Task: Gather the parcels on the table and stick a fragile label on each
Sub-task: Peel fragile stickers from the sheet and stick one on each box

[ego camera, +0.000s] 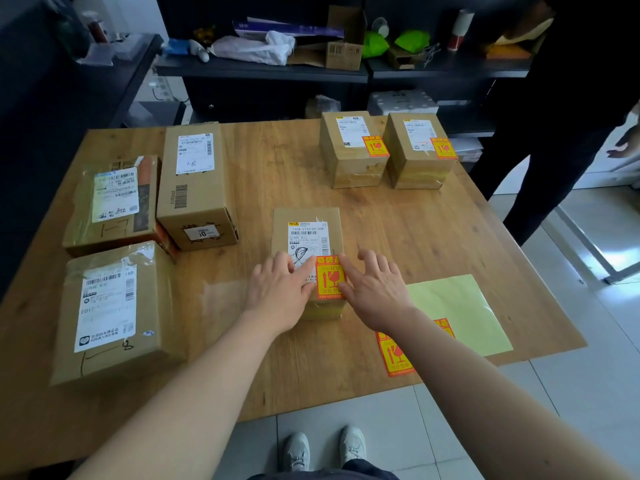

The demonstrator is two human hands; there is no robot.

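Note:
A small cardboard parcel point(306, 230) stands in the middle of the wooden table point(433, 230). An orange fragile label point(329, 278) lies on its near top. My left hand point(280, 289) presses the label's left edge with straight fingers. My right hand point(374, 289) presses its right edge the same way. Two parcels at the back right, one point(349, 150) and the other point(417, 150), each carry an orange label. Three parcels on the left, a tall one point(194, 188), a taped one point(114, 206) and a near one point(110, 313), show only white shipping labels.
A yellow backing sheet point(460, 313) lies at the near right, with orange fragile labels point(394, 355) on its left part, partly under my right forearm. A person in dark clothes point(568, 109) stands at the table's far right corner. Cluttered dark shelves point(263, 69) run behind the table.

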